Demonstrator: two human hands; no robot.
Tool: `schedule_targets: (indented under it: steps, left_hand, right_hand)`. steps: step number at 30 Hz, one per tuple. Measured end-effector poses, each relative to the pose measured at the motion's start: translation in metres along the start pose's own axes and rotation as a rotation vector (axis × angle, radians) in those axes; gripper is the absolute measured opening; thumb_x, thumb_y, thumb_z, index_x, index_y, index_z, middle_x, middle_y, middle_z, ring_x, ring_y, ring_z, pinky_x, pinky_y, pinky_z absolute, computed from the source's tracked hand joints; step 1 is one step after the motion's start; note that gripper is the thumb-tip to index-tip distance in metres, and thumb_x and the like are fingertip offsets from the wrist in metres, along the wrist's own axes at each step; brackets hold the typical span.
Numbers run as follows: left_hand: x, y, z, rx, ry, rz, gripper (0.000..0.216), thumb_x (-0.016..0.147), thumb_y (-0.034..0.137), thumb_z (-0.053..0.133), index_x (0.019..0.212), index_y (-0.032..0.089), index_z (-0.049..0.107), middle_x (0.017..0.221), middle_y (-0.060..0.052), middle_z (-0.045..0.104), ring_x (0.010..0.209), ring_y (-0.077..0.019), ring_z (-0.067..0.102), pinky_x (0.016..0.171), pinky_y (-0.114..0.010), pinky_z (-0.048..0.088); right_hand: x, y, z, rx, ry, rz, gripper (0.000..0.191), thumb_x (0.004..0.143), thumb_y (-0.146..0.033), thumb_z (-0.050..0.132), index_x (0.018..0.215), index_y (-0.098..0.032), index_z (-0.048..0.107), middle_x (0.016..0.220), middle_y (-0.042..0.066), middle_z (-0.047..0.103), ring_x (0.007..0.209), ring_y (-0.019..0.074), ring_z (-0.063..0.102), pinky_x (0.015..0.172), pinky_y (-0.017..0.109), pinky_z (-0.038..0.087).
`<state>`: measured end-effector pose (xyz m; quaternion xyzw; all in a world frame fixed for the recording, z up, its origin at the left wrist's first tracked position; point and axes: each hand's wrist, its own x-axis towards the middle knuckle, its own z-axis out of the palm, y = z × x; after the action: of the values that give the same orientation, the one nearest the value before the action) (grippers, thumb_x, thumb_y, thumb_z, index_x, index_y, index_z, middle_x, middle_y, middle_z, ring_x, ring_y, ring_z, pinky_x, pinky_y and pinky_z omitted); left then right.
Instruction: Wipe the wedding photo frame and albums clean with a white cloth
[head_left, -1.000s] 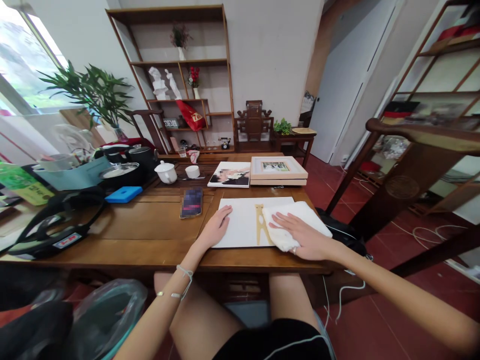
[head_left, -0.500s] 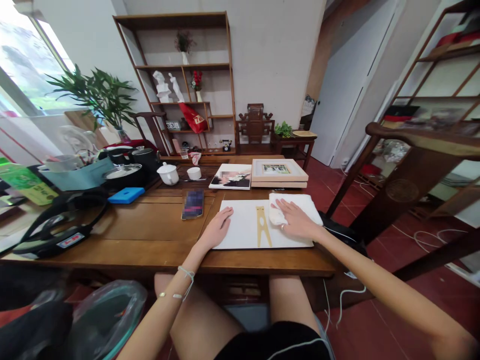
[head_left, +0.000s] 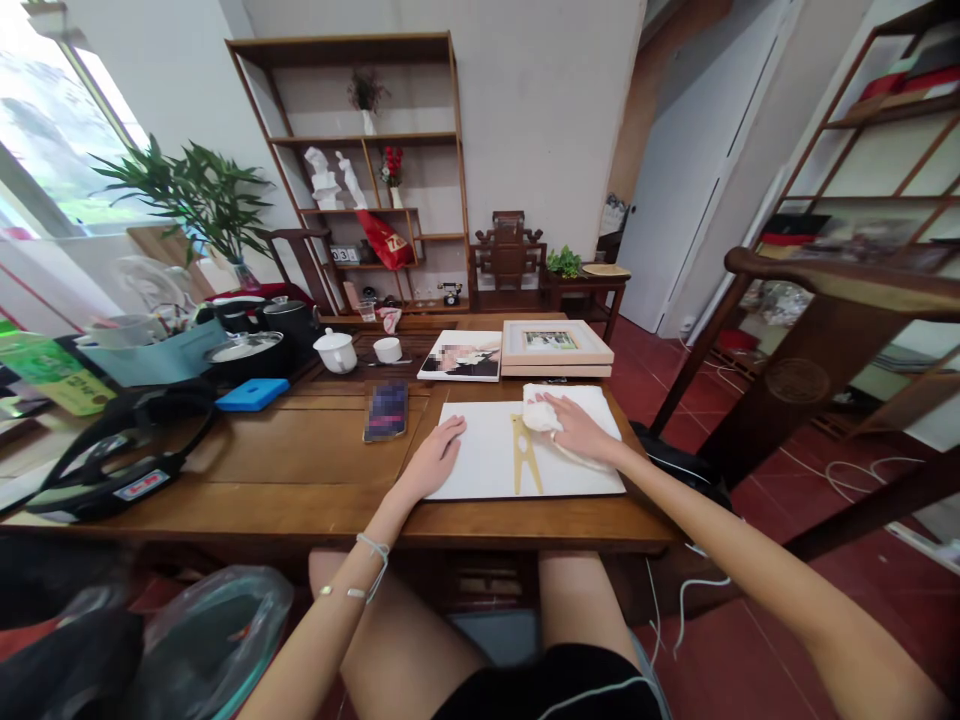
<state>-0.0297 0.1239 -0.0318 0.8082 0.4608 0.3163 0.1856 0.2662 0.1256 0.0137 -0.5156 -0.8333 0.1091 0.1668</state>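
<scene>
A white board (head_left: 487, 460) with a yellow wooden stand piece (head_left: 524, 455) on it lies flat on the wooden table (head_left: 300, 480) in front of me. My left hand (head_left: 433, 458) rests flat on the board's left edge, fingers stretched out. My right hand (head_left: 576, 428) presses a crumpled white cloth (head_left: 538, 413) onto the board's far right part, fingers laid over the cloth.
A phone (head_left: 385, 410) lies left of the board. Behind it are a photo print (head_left: 462, 356) and stacked frames (head_left: 555, 346). A teapot (head_left: 335, 351), cup (head_left: 387, 348), blue box (head_left: 253, 393), pots and black headgear (head_left: 120, 455) fill the left. A wooden chair (head_left: 825, 330) stands at the right.
My right hand has slid the cloth from the board's near right corner away from me to its far edge, bunching it up. My left hand stayed in place.
</scene>
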Motion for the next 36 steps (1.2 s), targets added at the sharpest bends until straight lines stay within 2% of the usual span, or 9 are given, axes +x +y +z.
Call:
schedule_targets:
  steps: [5,8,11,16,18,21,26,30,36]
  left_hand:
    - [0.000,0.002,-0.001,-0.007,0.007,-0.005,0.043,0.090,0.032,0.038,0.122,0.012,0.057,0.139,-0.014,0.049,0.134,-0.0240,0.040,0.115,-0.044,0.025]
    - [0.000,0.002,0.001,0.018,0.020,-0.003,0.045,0.090,0.032,0.035,0.123,0.011,0.056,0.139,-0.014,0.049,0.134,-0.0234,0.039,0.115,-0.044,0.026]
    - [0.001,0.000,0.003,0.010,0.028,0.008,0.043,0.090,0.032,0.036,0.123,0.013,0.056,0.139,-0.012,0.050,0.134,-0.0229,0.040,0.115,-0.044,0.027]
    - [0.001,-0.002,0.003,0.001,0.026,0.007,0.043,0.090,0.033,0.036,0.123,0.013,0.057,0.139,-0.012,0.050,0.134,-0.0224,0.040,0.115,-0.043,0.027]
    - [0.001,-0.002,0.002,0.004,0.018,0.006,0.043,0.090,0.032,0.036,0.123,0.013,0.056,0.139,-0.012,0.049,0.134,-0.0223,0.039,0.114,-0.043,0.027]
    - [0.001,-0.002,0.002,0.004,0.011,0.005,0.043,0.090,0.032,0.037,0.124,0.014,0.056,0.140,-0.012,0.049,0.134,-0.0221,0.040,0.115,-0.044,0.026]
    - [0.000,-0.003,0.001,0.003,0.009,0.002,0.043,0.090,0.032,0.036,0.124,0.014,0.055,0.140,-0.012,0.048,0.134,-0.0218,0.039,0.115,-0.044,0.025]
    - [0.000,-0.002,0.001,-0.001,0.026,0.007,0.043,0.090,0.032,0.036,0.124,0.014,0.056,0.140,-0.012,0.049,0.134,-0.0219,0.039,0.115,-0.043,0.025]
    - [0.001,-0.001,0.002,-0.005,0.019,0.008,0.042,0.090,0.031,0.036,0.122,0.014,0.056,0.139,-0.012,0.049,0.134,-0.0233,0.040,0.114,-0.045,0.026]
  right_hand:
    - [0.013,0.004,0.003,0.097,0.045,0.023,0.053,0.081,-0.025,0.047,0.133,-0.019,0.050,0.146,0.008,0.039,0.139,0.0230,0.024,0.114,0.049,0.009]
    - [-0.007,-0.011,0.012,0.134,0.046,-0.056,0.056,0.080,-0.027,0.049,0.136,-0.024,0.046,0.146,0.005,0.040,0.139,0.0248,0.024,0.113,0.054,0.006]
    - [-0.036,-0.027,0.018,0.145,0.015,-0.135,0.061,0.080,-0.027,0.050,0.140,-0.024,0.040,0.148,0.005,0.035,0.140,0.0253,0.021,0.114,0.052,0.008]
    - [-0.064,-0.033,0.008,0.064,-0.105,-0.333,0.081,0.070,-0.022,0.058,0.146,-0.022,0.028,0.154,0.007,0.021,0.142,0.0247,0.014,0.114,0.048,0.010]
    - [-0.061,-0.024,0.002,0.020,-0.102,-0.316,0.080,0.070,-0.022,0.057,0.145,-0.023,0.030,0.153,0.007,0.023,0.141,0.0252,0.015,0.114,0.051,0.006]
    - [-0.045,-0.008,-0.005,-0.071,-0.037,-0.177,0.074,0.074,-0.024,0.053,0.145,-0.021,0.031,0.152,0.010,0.027,0.141,0.0273,0.016,0.112,0.056,0.001]
    - [-0.017,-0.001,-0.007,-0.189,-0.003,0.055,0.060,0.085,-0.031,0.043,0.142,-0.014,0.036,0.150,0.014,0.029,0.140,0.0312,0.018,0.110,0.059,0.006]
    - [-0.026,-0.017,0.005,-0.239,0.014,-0.019,0.059,0.086,-0.037,0.042,0.142,-0.016,0.037,0.150,0.012,0.030,0.139,0.0329,0.019,0.110,0.059,0.007]
    - [-0.077,-0.051,0.017,-0.317,-0.031,-0.198,0.078,0.077,-0.035,0.052,0.147,-0.014,0.025,0.153,0.014,0.021,0.140,0.0364,0.010,0.109,0.061,0.005]
